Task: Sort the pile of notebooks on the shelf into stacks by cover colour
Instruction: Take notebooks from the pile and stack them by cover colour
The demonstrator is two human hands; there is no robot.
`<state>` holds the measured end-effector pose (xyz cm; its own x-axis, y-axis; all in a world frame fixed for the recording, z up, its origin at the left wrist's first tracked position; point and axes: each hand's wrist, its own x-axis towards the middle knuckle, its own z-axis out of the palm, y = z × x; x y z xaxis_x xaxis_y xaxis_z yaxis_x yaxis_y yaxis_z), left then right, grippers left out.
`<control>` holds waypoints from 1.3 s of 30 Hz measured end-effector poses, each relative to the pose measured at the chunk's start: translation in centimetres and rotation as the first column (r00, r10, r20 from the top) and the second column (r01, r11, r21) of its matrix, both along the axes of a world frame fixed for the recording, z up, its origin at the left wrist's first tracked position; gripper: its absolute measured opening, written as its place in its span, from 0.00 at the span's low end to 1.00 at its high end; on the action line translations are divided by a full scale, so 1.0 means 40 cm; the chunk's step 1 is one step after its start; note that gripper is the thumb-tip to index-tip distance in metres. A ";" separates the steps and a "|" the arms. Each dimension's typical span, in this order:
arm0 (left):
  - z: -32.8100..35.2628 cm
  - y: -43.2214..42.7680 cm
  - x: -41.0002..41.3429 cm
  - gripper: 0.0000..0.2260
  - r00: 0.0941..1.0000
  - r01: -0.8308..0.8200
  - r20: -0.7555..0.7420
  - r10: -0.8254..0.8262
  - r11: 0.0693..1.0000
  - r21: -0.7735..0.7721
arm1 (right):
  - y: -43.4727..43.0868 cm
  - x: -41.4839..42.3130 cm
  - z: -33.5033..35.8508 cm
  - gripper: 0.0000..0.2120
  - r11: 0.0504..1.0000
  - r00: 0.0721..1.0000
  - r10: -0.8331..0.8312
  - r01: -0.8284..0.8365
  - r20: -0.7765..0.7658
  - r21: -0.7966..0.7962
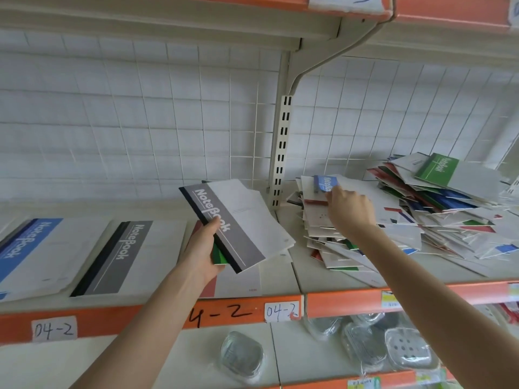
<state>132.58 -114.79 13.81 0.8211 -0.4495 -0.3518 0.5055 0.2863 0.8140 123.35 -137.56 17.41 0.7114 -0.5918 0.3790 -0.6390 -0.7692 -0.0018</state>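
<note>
A grey notebook (236,223) and a green notebook (219,256) under it are gripped together in the left hand (200,249), held tilted above a red stack (238,284) on the shelf (323,276). A blue stack (28,248) and a grey stack (120,254) are laid side by side further left. The right hand (351,209) is stretched onto the mixed pile (421,209) at the right, its fingertips set on a blue notebook (325,183); whether this is pinched cannot be told.

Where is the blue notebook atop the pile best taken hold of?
Probably the blue notebook at its bound blue band, pinched from the front, where the right hand reaches: it lies flat atop the pile, with that stiffer edge uncovered.
</note>
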 end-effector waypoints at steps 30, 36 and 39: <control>-0.011 0.014 0.013 0.17 0.998 -0.017 0.056 0.013 0.998 0.064 | -0.076 0.098 -0.009 0.18 0.994 0.974 0.082 -0.063 -0.210 0.094; -0.017 0.014 0.019 0.19 0.999 -0.020 0.051 0.017 0.998 0.056 | -0.045 0.073 0.000 0.12 0.995 0.990 0.064 -0.074 -0.129 -0.072; -0.019 0.010 0.016 0.15 0.998 -0.019 0.064 0.015 0.997 0.069 | -0.039 0.051 0.011 0.11 0.981 0.975 0.191 -0.185 0.113 -0.061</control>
